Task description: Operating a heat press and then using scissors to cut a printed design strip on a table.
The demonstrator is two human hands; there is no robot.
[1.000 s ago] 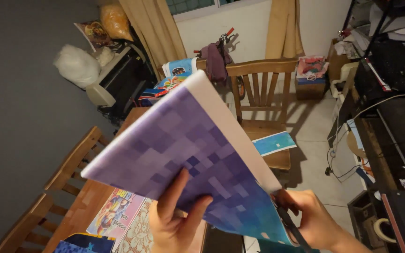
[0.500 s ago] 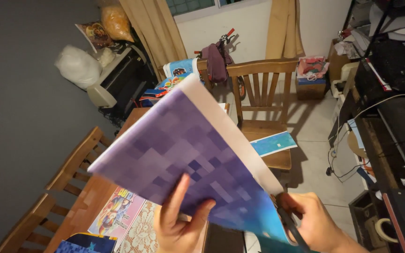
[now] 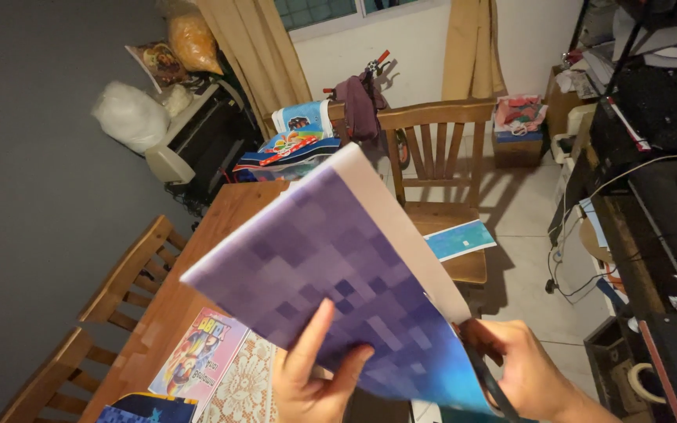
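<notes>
A large sheet of purple-and-blue pixel-patterned paper (image 3: 331,290), white on its back, is held up in the air above the table (image 3: 221,227) and just in front of both hands. It is tilted, with its far edge raised away from the hands and its blue corner lowest, next to the right hand.

The sheet is gripped at its near edge by the left hand (image 3: 311,380): the fingers are spread against the purple face from below, with the thumb to one side. The right hand (image 3: 523,368) is closed around the dark handles of a pair of scissors (image 3: 483,376), which are met by the sheet's lower right edge; how far the blades are parted cannot be told, as they are hidden by the paper.

Directly beneath the left hand, a lace mat (image 3: 248,384) and a brightly coloured printed sheet (image 3: 197,356) are laid on the table, with a dark blue patterned piece (image 3: 146,409) just beside them at the near edge. Beyond the held sheet, at the table's far end, a pile of colourful bags and packages (image 3: 295,141) is stacked. A wooden chair (image 3: 436,157) is placed beyond the right hand, and a small blue printed sheet (image 3: 460,239) is laid on its seat. Two more wooden chairs (image 3: 123,274) are set to the left of the left hand, along the table's side.
</notes>
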